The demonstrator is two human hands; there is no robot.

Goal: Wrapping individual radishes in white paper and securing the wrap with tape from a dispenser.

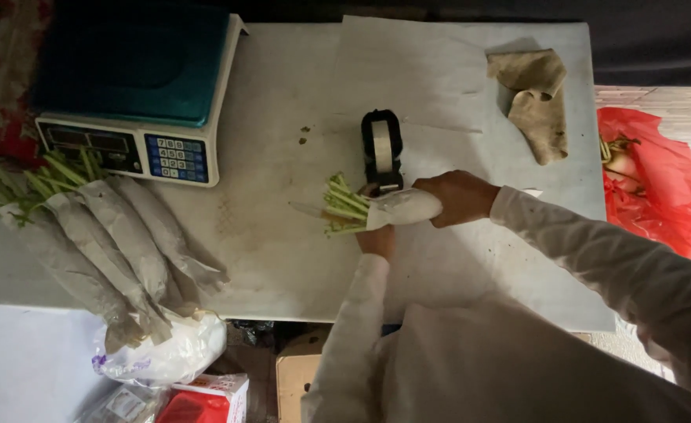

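Near the middle of a white table (282,258), a paper-wrapped radish (402,208) lying on its side, cut green stalks (344,205) pointing left. Right hand (459,197) clenched around the wrapped end, grasping the bundle from the right. Left hand (377,237) just below the stalks, mostly hidden under the bundle, apparently closed on a knife (308,210) whose pale blade juts left past the greens; grip itself too hidden to tell for sure. Just behind the bundle, a black tape dispenser (381,149) standing upright. At the table's left edge, 4 or so more wrapped radishes (102,243) piled side by side, greens toward a digital scale (137,86). Far right corner: a crumpled brown cloth (535,98); beyond the edge, a red plastic bag (655,184).
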